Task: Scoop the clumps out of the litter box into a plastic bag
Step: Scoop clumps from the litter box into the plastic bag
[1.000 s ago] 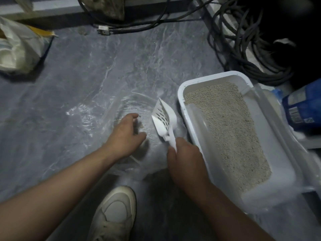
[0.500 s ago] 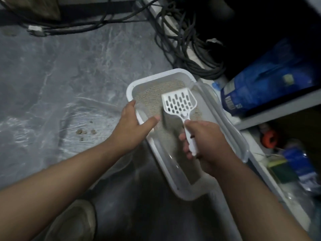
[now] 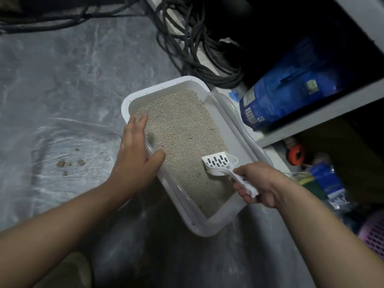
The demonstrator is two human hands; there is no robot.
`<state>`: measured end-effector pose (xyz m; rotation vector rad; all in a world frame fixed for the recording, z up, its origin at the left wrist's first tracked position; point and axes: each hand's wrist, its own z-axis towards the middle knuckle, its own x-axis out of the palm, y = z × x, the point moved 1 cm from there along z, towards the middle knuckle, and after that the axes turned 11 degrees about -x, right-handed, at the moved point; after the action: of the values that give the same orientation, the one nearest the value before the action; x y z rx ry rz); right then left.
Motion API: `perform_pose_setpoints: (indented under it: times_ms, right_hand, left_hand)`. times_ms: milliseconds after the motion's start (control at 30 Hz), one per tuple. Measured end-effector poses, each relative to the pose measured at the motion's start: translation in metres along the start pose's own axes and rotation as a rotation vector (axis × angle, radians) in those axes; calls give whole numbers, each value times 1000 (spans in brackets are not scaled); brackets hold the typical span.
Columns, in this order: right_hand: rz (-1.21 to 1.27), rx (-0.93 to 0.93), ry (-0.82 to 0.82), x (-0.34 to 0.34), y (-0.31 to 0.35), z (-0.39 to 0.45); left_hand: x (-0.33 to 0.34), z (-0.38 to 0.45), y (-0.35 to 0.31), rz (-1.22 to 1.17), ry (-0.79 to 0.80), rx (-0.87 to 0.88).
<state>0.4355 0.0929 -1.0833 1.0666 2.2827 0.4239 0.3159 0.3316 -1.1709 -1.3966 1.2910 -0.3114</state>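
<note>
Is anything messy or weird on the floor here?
Nothing looks broken. A few brown clumps lie on the clear plastic bag, left of the litter box, where they belong.

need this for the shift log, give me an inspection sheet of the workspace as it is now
surface: grey marbled floor, dusty near the bottom.
job's things: white litter box filled with litter; slotted white scoop low over the litter at the near right; clear plastic bag flat on the floor, a few clumps on it.
clutter: blue bag on a shelf; small items below it, too dim to identify.
grippers: left hand open on the box's left rim; right hand grips the scoop handle.
cables: dark coil behind the box.
surroundings: grey shelf unit at right.
</note>
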Motion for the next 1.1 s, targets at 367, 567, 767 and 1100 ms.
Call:
perform_pose_setpoints:
  times_ms: [367, 567, 767, 1100]
  right_hand:
    - [-638, 135, 85, -44, 39, 2]
    - [-871, 210, 125, -45, 53, 18]
    - [-837, 316, 253, -31, 59, 33]
    - [-522, 292, 260, -37, 58, 29]
  left_hand:
    - [-5, -4, 0, 82, -14, -16]
    - [-4, -4, -3, 109, -36, -18]
    - [-5, -1, -1, 105, -3, -33]
    - [-6, 0, -1, 113, 13, -20]
